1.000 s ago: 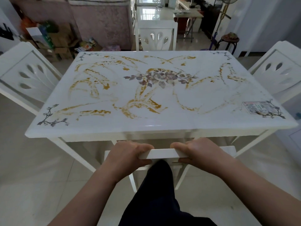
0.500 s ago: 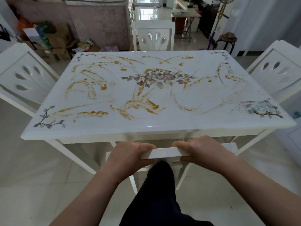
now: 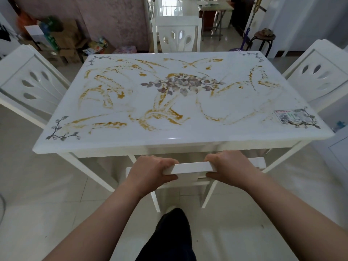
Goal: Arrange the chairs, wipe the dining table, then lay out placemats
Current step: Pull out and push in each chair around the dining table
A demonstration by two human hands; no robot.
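A white dining table [image 3: 116,144] with a flower print and orange-brown smears stands in front of me. At its near edge is a white chair [image 3: 190,167], its seat pushed under the table. My left hand [image 3: 150,171] and my right hand [image 3: 230,168] each grip the chair's top rail, fingers curled over it. Three more white chairs stand around the table: one at the left [image 3: 28,85], one at the far end [image 3: 178,34], one at the right [image 3: 318,74].
Cardboard boxes and packages [image 3: 62,40] are heaped on the floor at the back left. A round stool [image 3: 263,37] and a folding table [image 3: 216,8] stand behind the far right corner. A sticker label [image 3: 290,116] lies on the table's near right corner. My dark trouser leg [image 3: 169,236] is below.
The near chair has slid a little further under the table, both hands still gripping its top rail. My view has shifted slightly.
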